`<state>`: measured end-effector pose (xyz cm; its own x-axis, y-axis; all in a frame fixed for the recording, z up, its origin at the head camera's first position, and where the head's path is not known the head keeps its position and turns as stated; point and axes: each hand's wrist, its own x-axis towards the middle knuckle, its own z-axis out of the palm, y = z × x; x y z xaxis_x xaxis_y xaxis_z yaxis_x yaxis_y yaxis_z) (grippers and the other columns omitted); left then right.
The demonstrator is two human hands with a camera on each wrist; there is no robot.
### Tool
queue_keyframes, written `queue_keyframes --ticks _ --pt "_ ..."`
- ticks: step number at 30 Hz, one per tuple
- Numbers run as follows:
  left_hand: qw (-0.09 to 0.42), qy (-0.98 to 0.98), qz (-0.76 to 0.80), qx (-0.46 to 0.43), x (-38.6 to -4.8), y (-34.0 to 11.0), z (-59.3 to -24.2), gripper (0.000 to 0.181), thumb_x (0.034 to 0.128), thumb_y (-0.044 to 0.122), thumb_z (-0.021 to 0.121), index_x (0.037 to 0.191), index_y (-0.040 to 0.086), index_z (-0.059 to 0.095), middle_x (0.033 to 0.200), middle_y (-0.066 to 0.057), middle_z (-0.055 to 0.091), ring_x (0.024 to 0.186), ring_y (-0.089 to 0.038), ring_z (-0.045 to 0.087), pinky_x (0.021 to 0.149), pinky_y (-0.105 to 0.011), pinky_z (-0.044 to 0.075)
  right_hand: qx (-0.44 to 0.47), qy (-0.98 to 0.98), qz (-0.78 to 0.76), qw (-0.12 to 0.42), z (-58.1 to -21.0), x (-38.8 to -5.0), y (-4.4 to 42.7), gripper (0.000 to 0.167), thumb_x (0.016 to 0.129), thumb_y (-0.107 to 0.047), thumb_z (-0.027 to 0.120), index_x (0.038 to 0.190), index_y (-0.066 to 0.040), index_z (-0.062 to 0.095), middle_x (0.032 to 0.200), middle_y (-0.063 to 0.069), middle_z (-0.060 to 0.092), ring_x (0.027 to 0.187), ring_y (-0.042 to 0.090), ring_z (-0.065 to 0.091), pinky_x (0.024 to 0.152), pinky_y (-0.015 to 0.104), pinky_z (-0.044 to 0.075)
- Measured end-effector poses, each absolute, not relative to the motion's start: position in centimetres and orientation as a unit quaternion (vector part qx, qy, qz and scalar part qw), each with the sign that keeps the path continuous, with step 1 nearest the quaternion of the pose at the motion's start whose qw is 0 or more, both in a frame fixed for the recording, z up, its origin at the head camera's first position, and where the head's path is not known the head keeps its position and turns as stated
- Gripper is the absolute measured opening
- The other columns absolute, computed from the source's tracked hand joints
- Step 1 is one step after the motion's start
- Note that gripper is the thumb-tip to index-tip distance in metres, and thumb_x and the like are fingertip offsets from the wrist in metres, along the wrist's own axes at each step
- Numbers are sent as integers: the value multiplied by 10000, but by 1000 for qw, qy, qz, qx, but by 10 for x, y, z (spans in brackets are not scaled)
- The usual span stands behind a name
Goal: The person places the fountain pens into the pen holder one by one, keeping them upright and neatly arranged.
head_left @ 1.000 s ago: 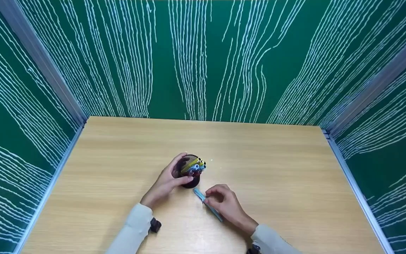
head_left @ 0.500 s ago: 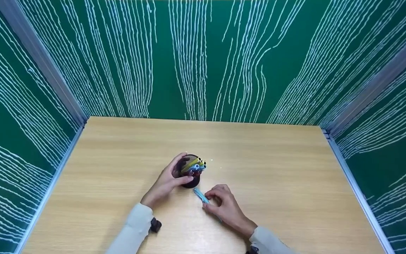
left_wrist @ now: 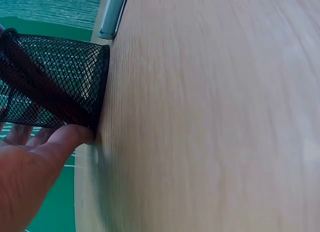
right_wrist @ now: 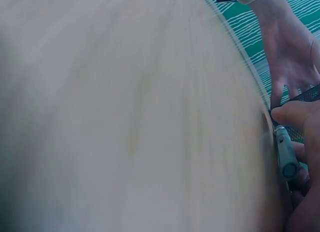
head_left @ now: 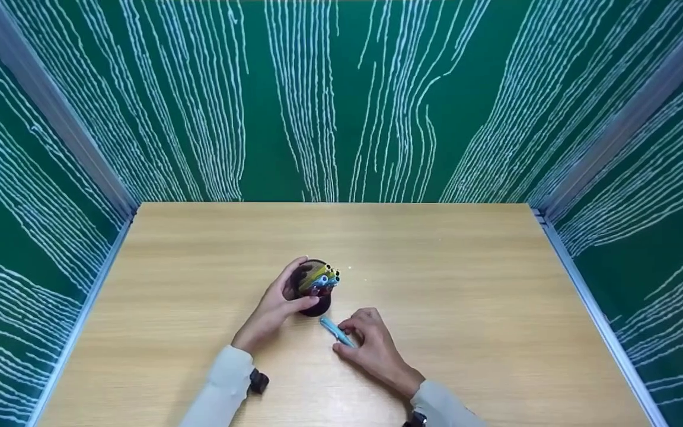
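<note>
In the head view, my left hand (head_left: 273, 308) grips the side of a black mesh pen holder (head_left: 318, 306). The holder stands on the table with several yellow, blue and dark pens leaning to the right inside it. In the left wrist view, the thumb presses low on the mesh wall (left_wrist: 75, 67). Just in front of the holder lies a light-blue pen (head_left: 331, 325), partly hidden by my right hand (head_left: 374, 350). The right thumb and fingers are curled about the pen's middle. The right wrist view shows the pen's rounded end (right_wrist: 287, 159) beside the fingers.
The light wooden table (head_left: 466, 284) runs back to a green wall (head_left: 371, 148) with pale wavy lines. Grey metal posts stand at both back corners, and side walls edge the table. Dark cameras sit on both wrists, over pale sleeves (head_left: 220, 379).
My right thumb has come round to the pen's near side, and the fingers have closed in on it. The left hand keeps its hold on the pen holder. The head view has shifted slightly.
</note>
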<state>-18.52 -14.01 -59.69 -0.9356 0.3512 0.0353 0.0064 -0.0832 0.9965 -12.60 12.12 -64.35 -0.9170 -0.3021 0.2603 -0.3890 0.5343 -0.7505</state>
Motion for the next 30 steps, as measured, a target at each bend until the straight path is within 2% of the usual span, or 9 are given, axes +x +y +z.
queue_keyframes --ticks 7,15,23,30 --pt "115 670 722 127 -183 -141 -597 970 946 127 879 1739 177 324 1692 -135 461 1575 -320 428 1323 -457 298 203 -880 425 68 -645 -126 117 298 790 -185 994 1040 -182 833 932 -107 662 1054 132 514 896 322 468" --pt "116 665 726 130 -183 -140 -595 961 952 114 868 1739 172 321 1701 -172 438 1584 -347 409 1332 -474 277 203 -881 418 89 -647 -126 116 279 796 -176 988 1025 -168 829 942 -111 660 1043 127 518 869 310 473" --pt "120 666 727 121 -183 -139 -596 952 946 124 880 1729 218 348 1695 -131 453 1565 -290 431 1324 -445 295 211 -879 412 111 -651 -126 116 264 791 -156 986 1001 -164 827 933 -96 660 1027 126 521 855 306 479" --pt "114 667 725 132 -185 -139 -598 936 962 108 859 1734 163 330 1694 -143 453 1586 -322 401 1336 -466 257 223 -879 397 140 -651 -126 115 251 782 -157 983 970 -159 817 919 -87 670 998 134 532 851 347 477"
